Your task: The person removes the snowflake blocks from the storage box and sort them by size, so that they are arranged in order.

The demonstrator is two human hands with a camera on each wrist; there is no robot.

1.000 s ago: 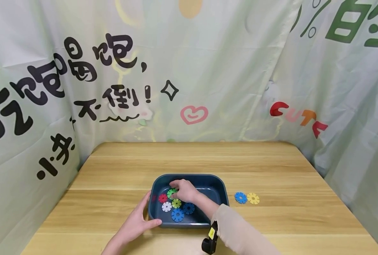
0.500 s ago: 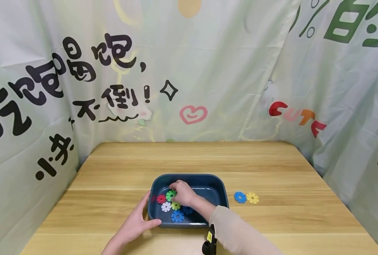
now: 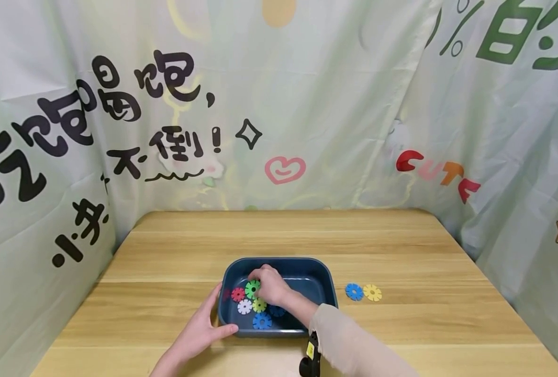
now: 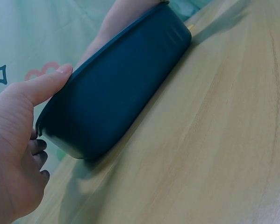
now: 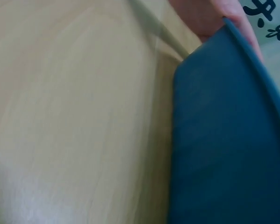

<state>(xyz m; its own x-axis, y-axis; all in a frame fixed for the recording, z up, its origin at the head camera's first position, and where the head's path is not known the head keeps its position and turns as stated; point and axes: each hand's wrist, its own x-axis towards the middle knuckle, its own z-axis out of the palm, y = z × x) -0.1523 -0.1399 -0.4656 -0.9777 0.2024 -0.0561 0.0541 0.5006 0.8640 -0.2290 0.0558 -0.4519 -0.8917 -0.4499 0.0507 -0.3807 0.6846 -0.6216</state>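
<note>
A dark blue rectangular tub (image 3: pixel 312 285) stands on the wooden table. My left hand (image 3: pixel 196 330) grips its near left corner, thumb on the rim and fingers along the left side; the left wrist view shows the thumb (image 4: pixel 48 86) over the rim. Inside the tub, my right hand (image 3: pixel 273 285) pinches a green notched plastic disc (image 3: pixel 250 289) between thumb and index finger. Around it lie a red disc (image 3: pixel 238 294), a white disc (image 3: pixel 244 307), a yellow-green disc (image 3: pixel 259 305) and a blue disc (image 3: pixel 262 321). Another, darker blue disc (image 3: pixel 277 311) is partly hidden under my right hand.
Right of the tub, a blue disc (image 3: pixel 354 291) and a yellow disc (image 3: pixel 372 292) lie side by side on the table (image 3: pixel 425 324). A printed curtain (image 3: pixel 335 115) hangs behind and at both sides. The tub's wall (image 5: pixel 224 135) fills the right wrist view's right side.
The thumb of my right hand has closed in on the green disc, which has shifted slightly toward me. My left hand stays on the tub.
</note>
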